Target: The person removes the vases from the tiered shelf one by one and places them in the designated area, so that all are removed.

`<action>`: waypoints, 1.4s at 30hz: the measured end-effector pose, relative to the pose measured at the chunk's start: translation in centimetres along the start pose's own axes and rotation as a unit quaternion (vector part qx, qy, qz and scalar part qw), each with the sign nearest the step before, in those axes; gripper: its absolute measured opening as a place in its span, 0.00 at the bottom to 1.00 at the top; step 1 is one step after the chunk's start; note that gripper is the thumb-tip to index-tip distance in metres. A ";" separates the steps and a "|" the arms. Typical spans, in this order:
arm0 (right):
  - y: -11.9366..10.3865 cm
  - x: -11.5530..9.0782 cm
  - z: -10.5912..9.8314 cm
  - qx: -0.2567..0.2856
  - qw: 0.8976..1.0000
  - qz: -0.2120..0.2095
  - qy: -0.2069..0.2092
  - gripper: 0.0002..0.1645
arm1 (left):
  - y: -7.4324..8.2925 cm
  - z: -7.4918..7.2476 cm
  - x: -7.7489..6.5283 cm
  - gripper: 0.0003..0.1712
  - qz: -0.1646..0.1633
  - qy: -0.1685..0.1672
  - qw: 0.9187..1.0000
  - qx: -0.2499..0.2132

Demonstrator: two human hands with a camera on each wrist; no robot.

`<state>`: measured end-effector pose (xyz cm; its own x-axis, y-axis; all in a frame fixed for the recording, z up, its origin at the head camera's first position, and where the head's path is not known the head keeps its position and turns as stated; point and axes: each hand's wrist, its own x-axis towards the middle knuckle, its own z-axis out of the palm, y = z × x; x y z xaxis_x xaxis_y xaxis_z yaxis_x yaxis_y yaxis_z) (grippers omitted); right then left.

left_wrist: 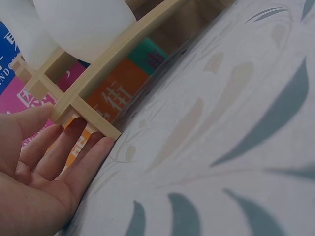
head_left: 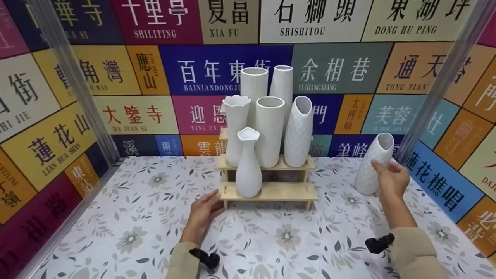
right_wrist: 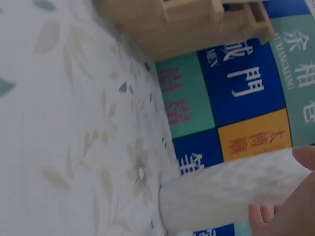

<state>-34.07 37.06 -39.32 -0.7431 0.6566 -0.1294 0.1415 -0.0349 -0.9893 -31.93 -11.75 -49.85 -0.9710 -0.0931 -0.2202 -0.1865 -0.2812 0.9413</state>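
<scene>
On the right, my right hand (head_left: 393, 180) grips a white vase (head_left: 370, 166) with a slanted mouth and a diamond-textured side. Its base meets the tablecloth, as the vase (right_wrist: 221, 191) in the right wrist view also shows. My left hand (head_left: 205, 209) is at the left end of a tiered wooden stand (head_left: 285, 192). In the left wrist view its thumb and fingers hold the shelf end (left_wrist: 69, 101) near a leg. A narrow-necked white vase (head_left: 248, 170) stands on the lowest tier. Behind it are a wavy-rimmed vase (head_left: 236, 131), a ribbed cylinder vase (head_left: 270, 135) and another slanted-mouth vase (head_left: 299, 135).
Two taller white vases, one ribbed (head_left: 254, 85) and one smooth (head_left: 283, 83), stand at the back of the stand. A floral cloth (head_left: 286, 248) covers the table. Printed panels (head_left: 232, 54) and clear corner posts (head_left: 81, 81) border it.
</scene>
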 end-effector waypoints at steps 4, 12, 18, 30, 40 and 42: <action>-1.5 -2.6 1.2 0.059 0.997 -0.013 -0.043 0.44 | -0.1 0.1 0.0 0.28 0.008 -0.002 1.000 0.002; -2.5 -7.4 3.9 0.094 0.981 -0.071 -0.157 0.38 | -0.2 0.0 0.1 0.27 0.010 0.002 1.000 0.013; -2.7 -10.7 6.1 0.061 0.966 -0.140 -0.207 0.35 | -0.3 0.1 0.1 0.28 0.000 0.001 1.000 0.002; -2.9 -15.8 10.2 0.039 0.914 -0.227 -0.334 0.32 | -0.2 0.0 0.1 0.29 -0.001 -0.002 1.000 0.002; -0.3 -17.3 14.1 0.007 0.903 -0.233 -0.360 0.39 | -0.1 0.0 0.1 0.28 0.018 0.000 1.000 0.001; 0.5 -17.4 14.9 0.008 0.903 -0.227 -0.366 0.40 | -0.2 0.0 0.1 0.29 0.014 0.000 1.000 0.002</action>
<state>-30.77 14.39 -38.51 -0.9560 -0.0668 0.2856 -0.2911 0.0981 -0.9516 -32.00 -11.67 -50.05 -0.9756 -0.1011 -0.1947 -0.1607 -0.2749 0.9480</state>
